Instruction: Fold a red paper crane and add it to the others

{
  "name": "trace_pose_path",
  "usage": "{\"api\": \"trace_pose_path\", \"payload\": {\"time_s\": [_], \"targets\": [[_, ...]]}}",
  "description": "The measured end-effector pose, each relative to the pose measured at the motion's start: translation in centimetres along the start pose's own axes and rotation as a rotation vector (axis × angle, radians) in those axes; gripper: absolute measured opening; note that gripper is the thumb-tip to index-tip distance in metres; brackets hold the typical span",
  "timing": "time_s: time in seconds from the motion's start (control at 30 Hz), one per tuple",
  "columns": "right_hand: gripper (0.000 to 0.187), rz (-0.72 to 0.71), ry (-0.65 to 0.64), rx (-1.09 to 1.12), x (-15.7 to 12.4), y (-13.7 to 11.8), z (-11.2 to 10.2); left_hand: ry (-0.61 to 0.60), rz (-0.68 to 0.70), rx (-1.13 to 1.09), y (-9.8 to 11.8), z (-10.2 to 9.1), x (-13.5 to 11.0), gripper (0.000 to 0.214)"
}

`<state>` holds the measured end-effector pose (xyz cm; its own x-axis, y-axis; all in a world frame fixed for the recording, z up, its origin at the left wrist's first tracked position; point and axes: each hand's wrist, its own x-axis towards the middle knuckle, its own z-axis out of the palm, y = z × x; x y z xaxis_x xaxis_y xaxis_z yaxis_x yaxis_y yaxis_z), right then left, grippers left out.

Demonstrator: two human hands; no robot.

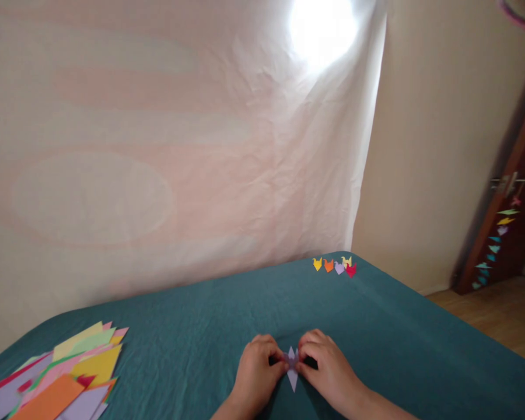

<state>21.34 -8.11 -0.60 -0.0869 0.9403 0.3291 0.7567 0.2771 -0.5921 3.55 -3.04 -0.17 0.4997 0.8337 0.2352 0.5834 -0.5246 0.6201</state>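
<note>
A small folded piece of lilac paper (293,366) lies on the teal table cloth (192,326) near the front edge, its point towards me. My left hand (259,368) pinches its left side with curled fingers. My right hand (328,366) pinches its right side the same way. Both hands rest on the cloth and press the fold between them.
A fanned stack of coloured paper sheets (65,373) lies at the front left. Several small folded paper figures (335,265) stand in a row at the table's far right corner. A white cloth hangs behind; a door with a paper garland (496,245) is at the right.
</note>
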Motion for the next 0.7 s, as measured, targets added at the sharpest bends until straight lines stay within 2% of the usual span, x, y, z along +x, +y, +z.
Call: {"api": "trace_pose_path", "payload": {"time_s": [0.2,0.37,0.6,0.7], "targets": [[0.009,-0.029,0.014,-0.032,-0.35,0.19,0.28,0.026,0.001,0.043,0.09,-0.17,-0.37,0.010],[0.007,-0.006,0.020,-0.053,-0.57,-0.01,0.30,-0.008,0.022,0.053,0.22,-0.58,-0.45,0.009],[0.010,-0.005,0.070,0.027,-0.27,-0.66,0.22,-0.013,0.024,0.068,0.38,-0.71,-0.41,0.010],[0.011,0.011,0.081,0.043,-0.11,-0.59,-0.04,-0.002,-0.008,0.005,0.12,-0.71,-0.47,0.021]]}}
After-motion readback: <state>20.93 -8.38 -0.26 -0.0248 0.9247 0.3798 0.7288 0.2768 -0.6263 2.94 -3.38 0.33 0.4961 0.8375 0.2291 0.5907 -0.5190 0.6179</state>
